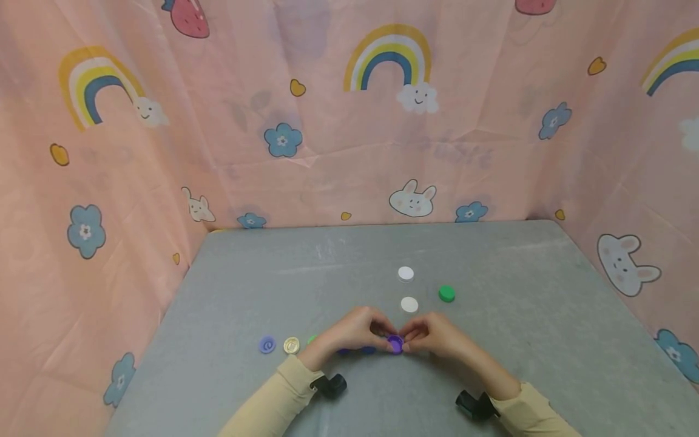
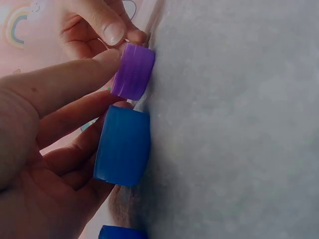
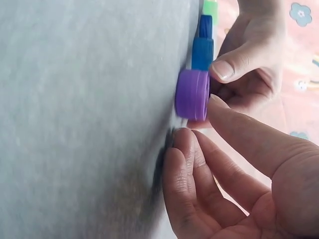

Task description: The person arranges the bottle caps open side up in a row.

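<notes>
A purple bottle cap [image 1: 395, 344] sits on the grey table with its hollow side up, between my two hands. My left hand [image 1: 355, 332] has its thumb and fingers about the cap's left side. From the right, my right hand [image 1: 439, 335] holds the same cap between thumb and fingertips; its other fingers curl close to the tabletop. A blue bottle cap [image 2: 123, 145] stands just left of the purple one, beside my left fingers. Beyond it a darker blue cap [image 3: 205, 27] and a light green cap [image 3: 211, 9] continue the row, partly hidden by my left hand in the head view.
Farther left in the row lie a pale yellow cap [image 1: 292, 345] and a periwinkle cap [image 1: 267, 345]. Past my hands are two white caps [image 1: 409, 304] and a green cap [image 1: 446, 294]. A pink patterned curtain [image 1: 327, 182] hangs behind the grey table [image 1: 546, 340] and along its sides.
</notes>
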Demonstrator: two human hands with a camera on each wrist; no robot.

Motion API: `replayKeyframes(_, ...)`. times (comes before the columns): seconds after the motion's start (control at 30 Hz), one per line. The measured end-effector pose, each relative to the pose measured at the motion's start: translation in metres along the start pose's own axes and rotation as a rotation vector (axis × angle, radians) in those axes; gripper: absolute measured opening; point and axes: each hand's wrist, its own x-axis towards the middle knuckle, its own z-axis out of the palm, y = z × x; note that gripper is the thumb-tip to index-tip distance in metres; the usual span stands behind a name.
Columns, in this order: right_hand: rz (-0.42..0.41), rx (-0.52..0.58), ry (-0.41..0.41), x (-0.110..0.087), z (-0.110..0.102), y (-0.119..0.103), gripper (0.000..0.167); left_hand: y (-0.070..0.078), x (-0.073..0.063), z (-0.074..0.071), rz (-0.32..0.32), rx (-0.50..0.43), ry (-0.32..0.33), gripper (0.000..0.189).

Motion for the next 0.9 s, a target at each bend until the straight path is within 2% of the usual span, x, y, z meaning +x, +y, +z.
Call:
replayKeyframes(0.13, 0.033, 0.001, 0.061, 0.001, -0.004, 0.004, 0.030, 0.000, 0.003, -0.002, -0.045, -0.064, 0.026, 0.025)
replayKeyframes(0.33, 0.082, 0.043, 0.177, 0.001, -0.012, 0.010, 0.030, 0.000, 0.016, -0.005, -0.091, -0.085, 0.136, 0.023)
replayKeyframes(0.53, 0.087, 0.011, 0.299, 0.004, -0.019, 0.018, 0.031, 0.001, 0.033, -0.007, -0.158, -0.130, 0.216, 0.026)
replayKeyframes(0.7, 0.134, -0.037, 0.351, 0.006, -0.022, 0.020, 0.031, -0.001, 0.044, -0.006, -0.204, -0.127, 0.252, 0.030)
replayKeyframes(0.9, 0.177, -0.095, 0.377, 0.011, -0.023, 0.020, 0.029, 0.002, 0.055, -0.001, -0.243, -0.136, 0.271, 0.030)
